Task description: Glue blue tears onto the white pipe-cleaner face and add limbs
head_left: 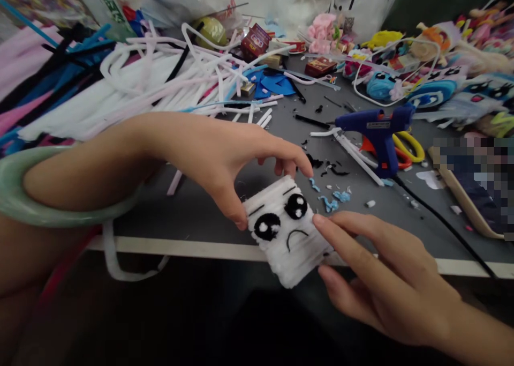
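Note:
A white fuzzy square face [281, 259], built from rows of pipe cleaner, is held tilted over the table's front edge. It has big black eyes with white highlights, two thin brows and a downturned mouth. My left hand [217, 157], with a pale green bangle [60, 216] at the wrist, grips its upper part, thumb at the left corner and fingers curving over the top. On the right side, my right hand [385, 275] touches the face with its index finger near the right edge, the thumb below by the lower right corner.
A blue glue gun [371, 127] lies at right, its black cord running over the front edge. Beside it are scissors [412, 146] and a phone [474, 189]. White pipe cleaners [160, 82] pile at left; blue and black scraps [331, 202] litter the grey table. Finished dolls [437, 92] crowd the back right.

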{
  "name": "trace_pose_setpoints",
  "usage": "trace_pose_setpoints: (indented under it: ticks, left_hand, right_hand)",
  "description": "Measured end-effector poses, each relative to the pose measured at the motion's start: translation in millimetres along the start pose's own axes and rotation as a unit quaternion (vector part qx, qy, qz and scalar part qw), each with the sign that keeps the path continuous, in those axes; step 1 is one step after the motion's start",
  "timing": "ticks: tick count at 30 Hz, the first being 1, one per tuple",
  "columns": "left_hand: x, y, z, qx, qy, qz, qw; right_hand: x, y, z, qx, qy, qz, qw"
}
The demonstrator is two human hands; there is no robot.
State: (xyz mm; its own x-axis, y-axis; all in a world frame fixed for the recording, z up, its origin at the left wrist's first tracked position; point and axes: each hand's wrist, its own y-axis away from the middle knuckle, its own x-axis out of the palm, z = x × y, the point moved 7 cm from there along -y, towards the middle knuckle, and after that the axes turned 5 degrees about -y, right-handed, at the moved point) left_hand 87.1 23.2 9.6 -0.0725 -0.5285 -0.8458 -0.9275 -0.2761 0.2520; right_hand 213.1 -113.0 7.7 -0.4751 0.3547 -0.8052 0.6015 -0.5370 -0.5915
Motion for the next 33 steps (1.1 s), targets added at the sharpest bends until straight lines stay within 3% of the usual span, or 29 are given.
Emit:
trace_pose_setpoints:
  ticks: [10, 33]
  left_hand:
    - [-0.9, -0.1, -0.2, -0.001, -0.006, -0.007, 1.0]
    - [-1.1, -0.3, -1.1, -0.018, -0.005, -0.009, 1.0]
  right_hand:
    - [10.1, 2.5, 9.1, -0.034, 0.082, -0.002, 0.996]
    - [8.6, 8.4, 11.7, -0.076, 0.112, -0.004, 0.991]
